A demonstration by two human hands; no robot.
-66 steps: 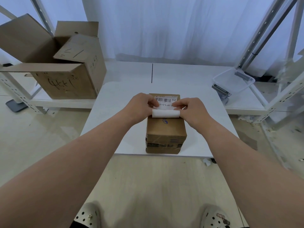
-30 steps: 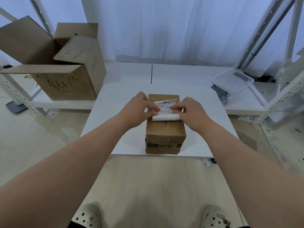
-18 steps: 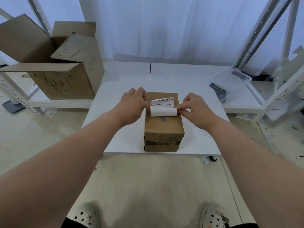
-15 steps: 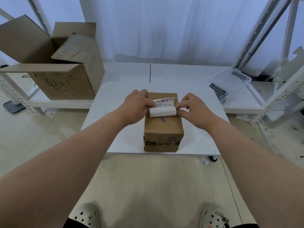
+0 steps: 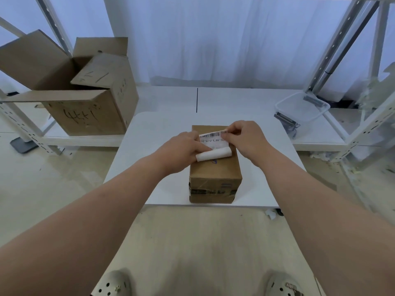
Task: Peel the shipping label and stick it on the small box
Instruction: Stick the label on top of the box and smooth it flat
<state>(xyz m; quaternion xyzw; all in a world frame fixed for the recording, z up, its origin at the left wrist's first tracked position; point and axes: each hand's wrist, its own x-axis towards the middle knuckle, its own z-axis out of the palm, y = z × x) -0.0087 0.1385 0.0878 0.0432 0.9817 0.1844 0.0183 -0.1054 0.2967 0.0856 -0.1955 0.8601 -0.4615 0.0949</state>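
Pinching at both ends, the two hands are on the shipping label [image 5: 211,140], which sits over the far half of the small box's [image 5: 215,174] top face. The right hand [image 5: 245,137] has thumb and forefinger closed on the label's far right corner, right by the barcode, and that corner is lifted a little off the cardboard. The left hand [image 5: 181,150] grips the label's left edge, fingers curled over it down to the near end, where the white paper curls into a loose roll lying across the box top. Barcode and a line of printed characters face up between the hands.

The small box stands upright on the white counter [image 5: 149,146], close to its near edge and about midway along it, with dark tape running across its front face. Off to the left, a big open carton [image 5: 85,112] with handwriting on its side sits on a low shelf. Off to the right, a clear plastic tub [image 5: 302,107] rests on another shelf, well apart from the box. White curtain [image 5: 213,39] hangs behind, and two pale clogs show at the bottom.
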